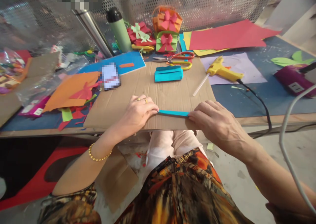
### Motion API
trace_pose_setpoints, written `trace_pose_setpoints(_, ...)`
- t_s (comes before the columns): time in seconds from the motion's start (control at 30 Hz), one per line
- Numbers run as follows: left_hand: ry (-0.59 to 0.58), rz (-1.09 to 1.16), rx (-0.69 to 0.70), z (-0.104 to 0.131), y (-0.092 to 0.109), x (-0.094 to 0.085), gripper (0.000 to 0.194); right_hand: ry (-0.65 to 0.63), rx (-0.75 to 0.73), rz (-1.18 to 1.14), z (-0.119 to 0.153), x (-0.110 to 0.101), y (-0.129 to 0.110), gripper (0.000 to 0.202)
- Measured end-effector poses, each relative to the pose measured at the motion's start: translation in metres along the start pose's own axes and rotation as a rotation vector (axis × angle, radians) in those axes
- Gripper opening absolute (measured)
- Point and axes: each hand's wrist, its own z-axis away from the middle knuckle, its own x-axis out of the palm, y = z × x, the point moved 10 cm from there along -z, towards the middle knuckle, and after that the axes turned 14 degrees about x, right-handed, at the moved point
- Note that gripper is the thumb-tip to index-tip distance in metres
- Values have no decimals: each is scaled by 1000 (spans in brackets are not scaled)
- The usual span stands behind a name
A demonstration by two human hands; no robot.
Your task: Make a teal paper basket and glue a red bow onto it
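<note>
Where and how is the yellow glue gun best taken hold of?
Probably by its handle, from the near right, with the right hand once it lets go of the blue strip. The yellow glue gun lies flat; its handle points right, toward the black cord, away from the glue stick.

Looks like matt paper in the blue strip [174,113], ridged cardboard [138,85], smooth plastic on the glue gun [224,70], shiny metal on the pole [94,33].

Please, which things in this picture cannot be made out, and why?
All in the head view:
- Blue strip, both ends: covered by the left hand and right hand.
- Phone, screen details: pixelated.
- Metal pole, top: pixelated.
- Purple object, right end: cut off by the right edge.
</note>
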Motion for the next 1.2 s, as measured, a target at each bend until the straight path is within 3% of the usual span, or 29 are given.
trace_pose_setpoints(0.27, -94, 122, -188, -5, -26, 8, 15, -42, 134, -121, -17, 10, 28, 22)
trace_pose_setpoints(0.5, -101, 147, -224, -7, -26, 11, 10, -161, 220, -130, -22, 17, 36, 25)
trace_pose_setpoints(0.67, -102, 154, -325, -6, -31, 11, 13, -191, 299, -141, -24, 20, 45, 16)
trace_pose_setpoints(0.87, -57, 202, -299, -3, -31, 10, 12, -119, 300, -138, -21, 18, 47, 13)
trace_pose_setpoints(1.2, 45, -17, -276, 23, -41, 0, 10, 69, 279, -84, 4, 6, 51, 23)
